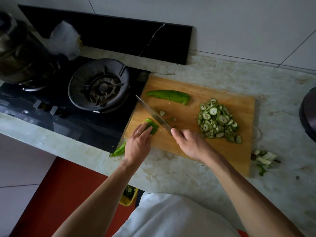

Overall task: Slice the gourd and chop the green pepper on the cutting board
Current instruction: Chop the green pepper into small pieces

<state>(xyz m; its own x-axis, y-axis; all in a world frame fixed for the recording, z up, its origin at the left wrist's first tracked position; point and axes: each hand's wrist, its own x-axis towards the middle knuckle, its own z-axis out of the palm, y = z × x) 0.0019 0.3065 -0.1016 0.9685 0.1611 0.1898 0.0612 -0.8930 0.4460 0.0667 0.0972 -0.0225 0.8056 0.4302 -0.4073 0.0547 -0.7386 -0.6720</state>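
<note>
Nearest you, at 7 o'clock off the board [213, 151], a pepper strip [119, 150] lies on the counter [179, 177], half hidden by your left wrist. Scraps [264, 158] sit at 3 o'clock. Your left hand [138, 144] presses straight fingers on the pepper piece [153, 125] at the board's near left corner. Your right hand [189, 142] grips the knife [152, 113]; its handle is hidden in your fist. Gourd slices [218, 120] are heaped at the board's right, a long pepper half [169, 96] at 12. The stove [99, 86] crowds the board's left edge.
</note>
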